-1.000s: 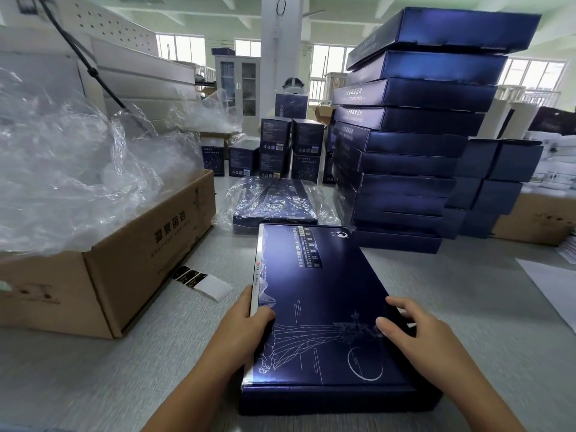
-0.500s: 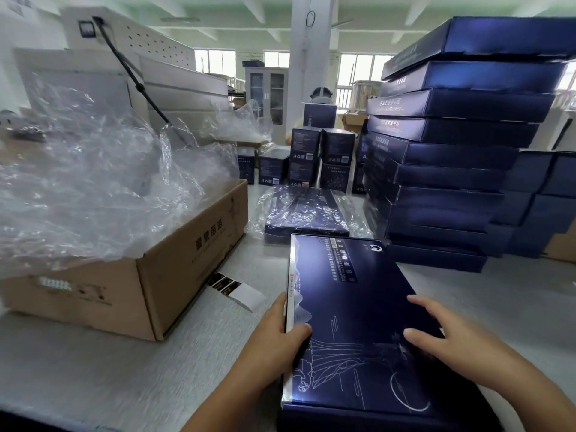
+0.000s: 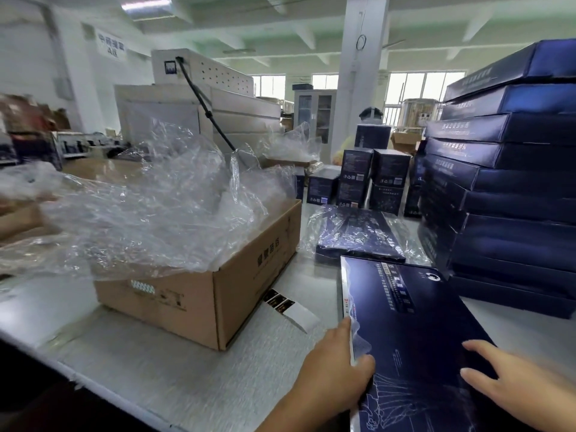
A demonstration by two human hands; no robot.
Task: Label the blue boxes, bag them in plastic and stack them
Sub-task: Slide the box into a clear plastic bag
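Blue box (image 3: 420, 322), white line art; L fingers (image 3: 363, 364) grip edge, R fingers (image 3: 481, 349) flat.

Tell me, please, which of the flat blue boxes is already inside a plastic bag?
The bagged box lying between the cardboard carton and the tall stack: crinkled clear plastic covers it, while the stack's boxes and the near box look bare.

The desk (image 3: 174, 366) is carrying a cardboard carton (image 3: 249, 291), a label strip (image 3: 291, 308), a bagged blue box (image 3: 358, 235), an unbagged blue box (image 3: 414, 332) and a box stack (image 3: 514, 188).
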